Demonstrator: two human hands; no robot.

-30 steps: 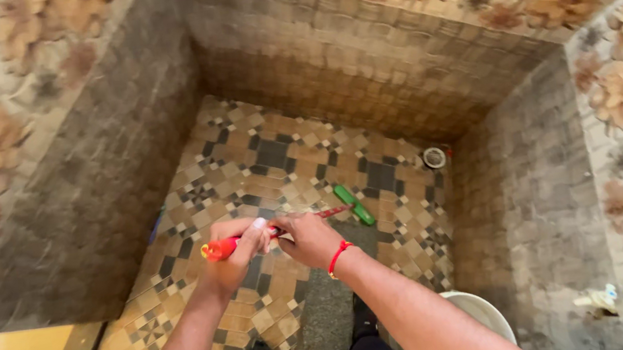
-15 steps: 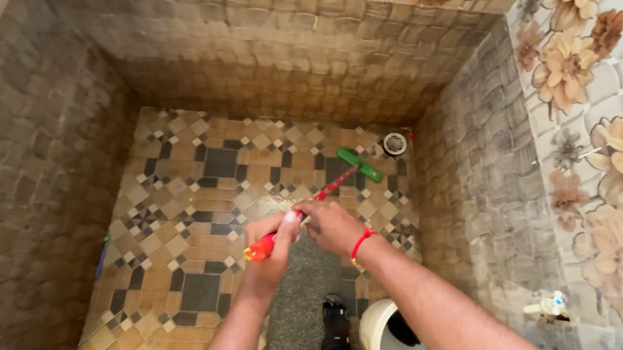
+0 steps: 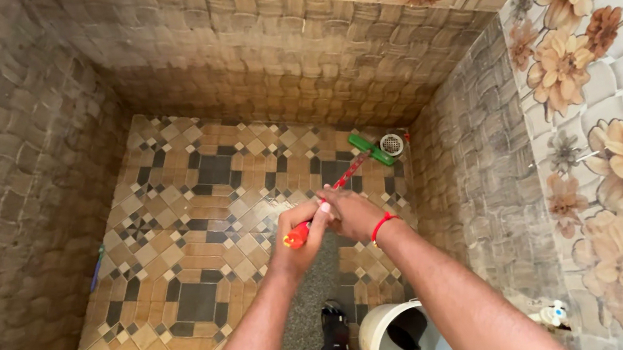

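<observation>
Head view: the floor (image 3: 192,239) looks wet, so the person's footing may slip, and the green head (image 3: 371,149) lying just beside the drain (image 3: 392,143) may snag on it. The left hand (image 3: 299,233) and right hand (image 3: 350,211) are both clenched round the red handle (image 3: 297,235) of the scrubber, its head down on the floor by the far right corner

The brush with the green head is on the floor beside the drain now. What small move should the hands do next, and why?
Probably a short pull of the brush back toward the feet. Both hands, left and right, grip its red handle, and the green head sits in the far right corner right next to the drain, close to the wall, so little room seems left to push further.
</observation>
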